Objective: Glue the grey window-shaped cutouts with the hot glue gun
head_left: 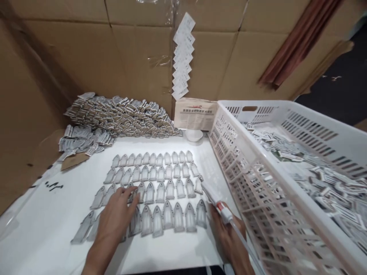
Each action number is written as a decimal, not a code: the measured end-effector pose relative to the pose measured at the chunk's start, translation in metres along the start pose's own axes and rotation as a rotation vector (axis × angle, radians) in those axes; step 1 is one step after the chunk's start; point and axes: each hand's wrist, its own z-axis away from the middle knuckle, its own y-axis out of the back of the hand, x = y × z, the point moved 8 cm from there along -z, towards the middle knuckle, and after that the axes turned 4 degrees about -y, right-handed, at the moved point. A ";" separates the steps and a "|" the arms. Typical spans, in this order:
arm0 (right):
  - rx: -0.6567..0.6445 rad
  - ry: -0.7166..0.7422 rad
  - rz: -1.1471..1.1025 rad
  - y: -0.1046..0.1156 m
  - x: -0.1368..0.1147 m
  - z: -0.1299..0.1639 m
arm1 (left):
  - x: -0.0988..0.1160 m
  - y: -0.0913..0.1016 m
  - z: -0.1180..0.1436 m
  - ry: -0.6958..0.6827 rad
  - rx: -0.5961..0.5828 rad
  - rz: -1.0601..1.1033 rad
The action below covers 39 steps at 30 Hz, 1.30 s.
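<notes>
Pressing my left hand (116,217) flat, fingers spread loosely on the grey tags (160,191) laid in 4 rows on the counter (43,233), holding nothing; my right hand (229,236) grips a white applicator tool (216,202). Best, I judge, to steady each tag just ahead of my fingertips.

White table (177,248): tag rows (160,187), tag pile (120,114), basket (275,198).

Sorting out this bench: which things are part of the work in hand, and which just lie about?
In hand: left hand on the rows of grey tags; right hand holding a white tool.
Lying about: stacked tags, white crate, small bowl, paper slips.
</notes>
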 end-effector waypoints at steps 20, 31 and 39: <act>-0.461 0.026 -0.253 -0.036 -0.062 0.022 | 0.021 -0.010 0.012 0.010 -0.020 0.769; -0.469 0.066 -0.197 -0.051 -0.074 0.029 | 0.035 0.001 0.036 0.087 -0.087 1.042; -0.406 0.112 -0.118 -0.045 -0.087 0.033 | 0.036 0.002 0.043 0.058 -0.086 1.075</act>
